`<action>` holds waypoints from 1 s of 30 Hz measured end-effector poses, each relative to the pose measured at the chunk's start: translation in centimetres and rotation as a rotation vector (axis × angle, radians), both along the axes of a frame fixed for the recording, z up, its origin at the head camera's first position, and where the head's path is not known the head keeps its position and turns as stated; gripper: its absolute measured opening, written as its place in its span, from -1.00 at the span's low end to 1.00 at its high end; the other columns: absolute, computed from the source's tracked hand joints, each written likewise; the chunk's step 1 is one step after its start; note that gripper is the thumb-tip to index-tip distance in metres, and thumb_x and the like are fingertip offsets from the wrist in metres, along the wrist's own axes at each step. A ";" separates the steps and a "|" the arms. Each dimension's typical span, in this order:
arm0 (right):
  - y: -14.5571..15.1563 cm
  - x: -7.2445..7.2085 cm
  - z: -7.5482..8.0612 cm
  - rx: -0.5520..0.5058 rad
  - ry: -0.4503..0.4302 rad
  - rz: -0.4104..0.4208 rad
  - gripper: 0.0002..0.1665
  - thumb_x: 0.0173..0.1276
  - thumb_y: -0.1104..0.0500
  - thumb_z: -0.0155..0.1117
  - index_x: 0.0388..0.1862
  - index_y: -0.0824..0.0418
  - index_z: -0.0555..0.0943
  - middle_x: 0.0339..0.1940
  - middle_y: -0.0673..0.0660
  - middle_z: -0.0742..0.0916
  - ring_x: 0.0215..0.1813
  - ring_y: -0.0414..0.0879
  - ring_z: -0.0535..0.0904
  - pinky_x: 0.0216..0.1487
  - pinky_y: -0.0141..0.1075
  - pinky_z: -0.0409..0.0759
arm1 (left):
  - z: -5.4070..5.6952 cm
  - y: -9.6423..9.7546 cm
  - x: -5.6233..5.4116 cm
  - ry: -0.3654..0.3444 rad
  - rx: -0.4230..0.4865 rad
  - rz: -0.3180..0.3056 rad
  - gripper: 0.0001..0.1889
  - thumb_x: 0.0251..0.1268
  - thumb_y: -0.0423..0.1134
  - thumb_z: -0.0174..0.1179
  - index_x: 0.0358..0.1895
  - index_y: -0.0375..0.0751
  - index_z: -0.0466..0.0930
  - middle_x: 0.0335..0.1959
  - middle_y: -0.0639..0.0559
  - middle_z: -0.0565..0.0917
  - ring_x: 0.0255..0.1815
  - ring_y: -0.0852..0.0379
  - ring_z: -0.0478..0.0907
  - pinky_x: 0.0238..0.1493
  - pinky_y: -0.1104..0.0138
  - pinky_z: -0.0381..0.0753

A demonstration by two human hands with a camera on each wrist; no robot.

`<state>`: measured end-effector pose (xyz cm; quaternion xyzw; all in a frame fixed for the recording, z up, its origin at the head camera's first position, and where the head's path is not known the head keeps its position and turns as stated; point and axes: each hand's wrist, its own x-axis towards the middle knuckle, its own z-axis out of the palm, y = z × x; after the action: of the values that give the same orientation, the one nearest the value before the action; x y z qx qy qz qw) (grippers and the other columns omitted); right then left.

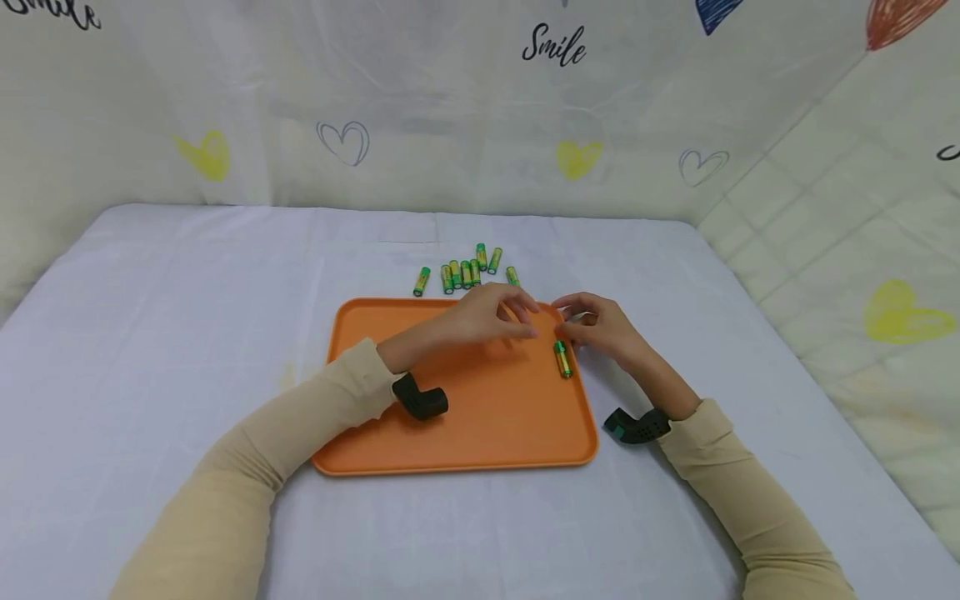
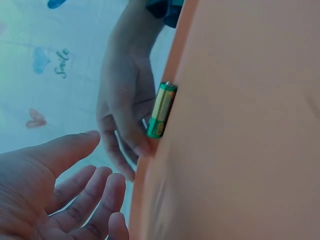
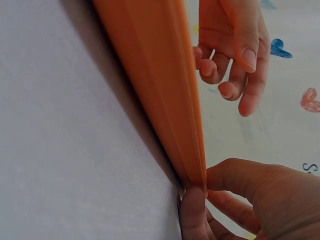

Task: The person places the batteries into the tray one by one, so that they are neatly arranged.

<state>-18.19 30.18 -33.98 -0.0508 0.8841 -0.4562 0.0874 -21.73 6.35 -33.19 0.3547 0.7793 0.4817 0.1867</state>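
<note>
An orange tray (image 1: 495, 425) lies on the white-covered table. My right hand (image 1: 600, 323) pinches the tray's rim near the far right corner; in the right wrist view the thumb and a finger lie on either side of the orange wall (image 3: 162, 80). Just inside the right rim is a green and yellow battery (image 1: 563, 360), close to the right thumb. Over the far right part of the tray hovers my left hand (image 1: 491, 315), its fingers loosely bent around nothing. The left wrist view shows the left palm (image 2: 30, 185) facing the right hand across the rim.
Beyond the tray's far edge stand or lie several more green and yellow batteries (image 1: 466, 273), one of them (image 1: 422, 282) apart to the left. A white curtain (image 1: 450, 167) with hearts and writing hangs behind the table. Black wrist cameras (image 1: 422, 398) sit under both forearms.
</note>
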 end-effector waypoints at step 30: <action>0.2 -0.2 -0.1 0.014 -0.022 -0.005 -0.53 0.37 0.22 0.27 0.23 0.30 0.50 -0.03 0.28 0.57 -0.36 -0.14 0.52 -0.33 -0.44 0.56 | 0.6 -5.4 -4.1 0.064 -0.013 0.166 -0.57 0.27 -0.18 0.32 0.15 -0.29 0.56 -0.12 -0.05 0.65 -0.09 -0.01 0.58 0.01 0.27 0.56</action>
<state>-18.42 30.37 -34.07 -0.0428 0.8864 -0.4507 0.0962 -25.87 0.99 -32.64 0.3028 0.8147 0.4788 0.1236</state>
